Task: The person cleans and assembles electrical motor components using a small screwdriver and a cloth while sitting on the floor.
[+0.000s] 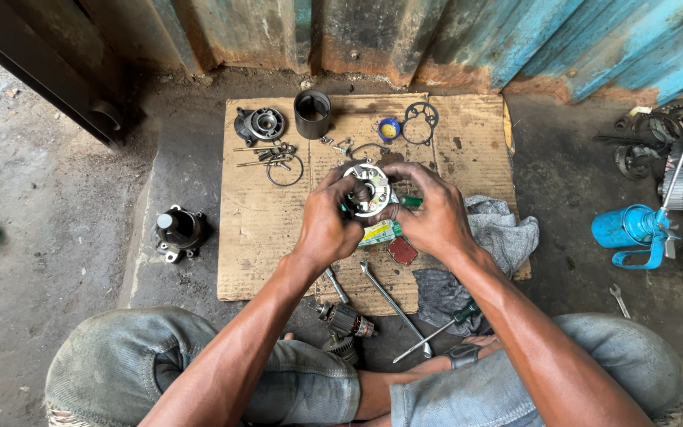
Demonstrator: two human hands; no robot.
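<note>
Left hand: your left hand (327,225) is closed around the left side of the round metal plate (367,190); the fingers curl over its rim and the thumb presses on the front.
Right hand: your right hand (428,209) is also closed, holding the right side of the same plate; a green-handled tool (410,202) shows between the fingers, but I cannot tell how firmly you grip it.
Where the part is: the plate is lifted above the middle of the cardboard sheet (262,229), between both hands, its face turned up to you.
Grip advice: keep the left hand steady as a clamp, and let only the right hand do the fine work, I think this gives the best control.
Small parts: the wire ring (285,171), the long bolts (258,155) and the black gasket (420,122) lie near on the cardboard; keep your work over the sheet, so a dropped piece probably stays there.
Nearby: the armature (347,320) lies by your leg, the grey rag (499,233) just beside your right wrist, and the spanner (393,304) below your hands.
</note>
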